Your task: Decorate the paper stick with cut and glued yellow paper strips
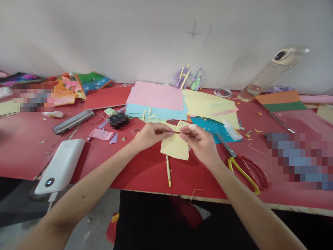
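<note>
A small pale yellow paper piece (174, 148) hangs between my two hands in the middle of the head view. My left hand (155, 135) pinches its upper left edge with thumb and fingers. At the upper right edge, my right hand (201, 143) has its thumb and fingers closed on the same paper. The fingers hide part of the top edge. Below the paper, a thin pale yellow stick (169, 172) lies on the red table. To the right of my right hand rest scissors (232, 152) with red and yellow handles.
Pink (157, 95) and yellow (205, 100) sheets lie behind my hands, above a blue sheet (204, 125). A clear bottle (270, 74) leans at back right. A white power bank (61, 165) sits at left, near the table's front edge. Paper scraps (101, 134) are scattered about.
</note>
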A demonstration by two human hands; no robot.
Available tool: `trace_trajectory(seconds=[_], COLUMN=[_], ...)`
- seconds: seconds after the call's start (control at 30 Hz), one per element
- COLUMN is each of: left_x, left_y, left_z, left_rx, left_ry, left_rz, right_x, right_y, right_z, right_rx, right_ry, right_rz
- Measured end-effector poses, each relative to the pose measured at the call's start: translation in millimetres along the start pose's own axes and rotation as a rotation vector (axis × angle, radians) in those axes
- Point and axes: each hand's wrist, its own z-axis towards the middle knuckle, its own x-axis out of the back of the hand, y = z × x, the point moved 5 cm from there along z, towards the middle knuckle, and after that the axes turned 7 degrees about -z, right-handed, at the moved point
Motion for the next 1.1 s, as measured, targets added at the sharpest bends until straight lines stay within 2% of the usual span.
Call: trace_trajectory(seconds=[0.23,0.37,0.43,0.63,0.93,1.1], left_x=[1.7,4.4,4.8,3.9,3.8,-2.2], left_y=[0,1,1,-1,-1,3], left_z=[0,0,0,-1,-2,-6], left_rx=[-0.034,-0.052,-0.063,-0.022,-0.033,-0.027], left_ry=[0.015,0.054,0.07,0.033,-0.191,-0.291], left_rz=[-0.022,-0.041,-0.063,-0.082,0.002,0.066], right_x=[1,11,14,9,14,15], right_y=[-1,-10,-14,-14,-35,-34], right_z=[0,1,1,0,7,7], right_rx=[-0.07,-0.067,-0.063,-0.075,-0.016,-0.006], right_ry=[-0.011,0.104,0.121,-0.01,-0.204,-0.318], right_rz=[0.01,-0.033,-0.043,-0.02,-0.18,-0.227])
